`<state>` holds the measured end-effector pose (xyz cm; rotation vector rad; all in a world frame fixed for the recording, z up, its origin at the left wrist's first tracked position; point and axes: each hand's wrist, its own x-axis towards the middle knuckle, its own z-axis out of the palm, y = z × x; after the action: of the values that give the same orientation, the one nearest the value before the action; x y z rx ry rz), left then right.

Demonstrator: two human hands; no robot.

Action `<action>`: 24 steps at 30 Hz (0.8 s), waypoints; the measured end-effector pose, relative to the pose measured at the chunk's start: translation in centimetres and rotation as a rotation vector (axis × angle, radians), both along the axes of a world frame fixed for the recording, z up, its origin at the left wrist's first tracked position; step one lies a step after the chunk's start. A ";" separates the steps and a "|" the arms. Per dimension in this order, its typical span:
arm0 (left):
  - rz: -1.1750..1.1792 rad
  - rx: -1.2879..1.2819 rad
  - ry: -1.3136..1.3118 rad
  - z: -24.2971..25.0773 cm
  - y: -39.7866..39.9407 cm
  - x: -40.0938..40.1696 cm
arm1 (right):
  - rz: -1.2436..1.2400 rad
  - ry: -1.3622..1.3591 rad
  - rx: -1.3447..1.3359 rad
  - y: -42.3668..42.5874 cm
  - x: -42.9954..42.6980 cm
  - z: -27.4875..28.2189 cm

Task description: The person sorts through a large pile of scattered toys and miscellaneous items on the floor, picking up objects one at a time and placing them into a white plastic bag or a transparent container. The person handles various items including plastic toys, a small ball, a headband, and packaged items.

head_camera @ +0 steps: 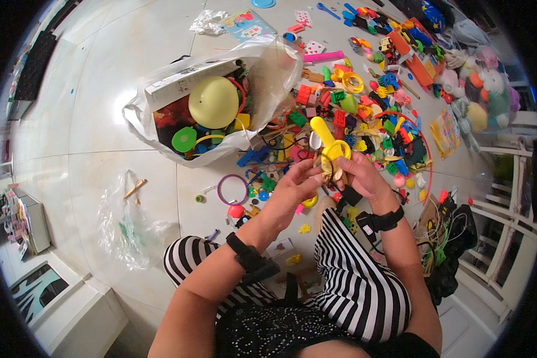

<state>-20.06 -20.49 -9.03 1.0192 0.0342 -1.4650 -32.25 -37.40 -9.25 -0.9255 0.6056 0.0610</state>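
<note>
Both hands meet in front of me, over the near edge of a big heap of plastic toys and blocks. My right hand (362,174) grips a yellow plastic toy (323,132) with a rounded handle and a ring-shaped part. My left hand (300,181) has its fingertips at the lower end of that toy, where a dark cord loops around it; whether they pinch the cord or the toy is unclear. Left of the heap stands a white plastic bag (275,58), its mouth wide, holding a pale yellow round thing (214,102), a box (192,78) and a green toy (184,139).
A purple ring (232,189) lies on the tiles near my left forearm. Farther left is a clear plastic bag (125,237). An orange box (414,58) with toys and a bag of plush toys (487,85) are at the upper right. Tangled cables (449,228) lie beside my right arm.
</note>
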 end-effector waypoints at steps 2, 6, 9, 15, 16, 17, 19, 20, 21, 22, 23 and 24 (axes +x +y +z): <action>0.021 -0.114 -0.110 0.0 -0.1 -0.3 | 0.168 0.085 -0.200 0.9 1.5 2.0; 0.135 -0.118 0.053 0.3 0.1 1.4 | 0.384 0.104 -0.481 1.9 2.8 3.6; 0.301 -0.154 0.140 1.4 1.0 2.5 | 0.271 0.112 -0.484 2.2 3.3 6.4; 0.344 -0.145 0.155 3.0 3.0 3.6 | 0.394 0.242 -0.878 -0.1 1.9 15.9; 0.326 -0.156 0.179 3.3 3.2 3.7 | 0.380 0.229 -0.880 0.1 2.1 17.5; 0.323 -0.174 0.185 3.7 3.5 3.7 | 0.366 0.215 -0.881 0.3 2.4 19.4; 0.293 -0.185 0.202 4.8 4.0 3.7 | 0.350 0.183 -0.832 0.7 2.9 23.0; 0.273 -0.193 0.224 5.8 4.4 3.7 | 0.353 0.159 -0.914 0.9 3.1 24.3; 0.278 -0.206 0.220 6.0 4.8 3.9 | 0.362 0.120 -0.995 1.5 3.7 25.6; 0.292 -0.209 0.234 5.7 4.8 4.2 | 0.274 0.099 -1.052 2.0 4.2 27.1; 0.307 -0.210 0.247 5.6 4.9 4.3 | 0.185 0.077 -1.106 2.5 4.7 28.6; 0.266 -0.187 0.162 5.9 5.3 4.7 | 0.024 0.025 -1.157 2.5 4.9 29.8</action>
<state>-15.40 -15.15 -3.14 0.7134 0.1416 -1.2776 -27.36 -34.90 20.55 -2.0500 0.6411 -0.2893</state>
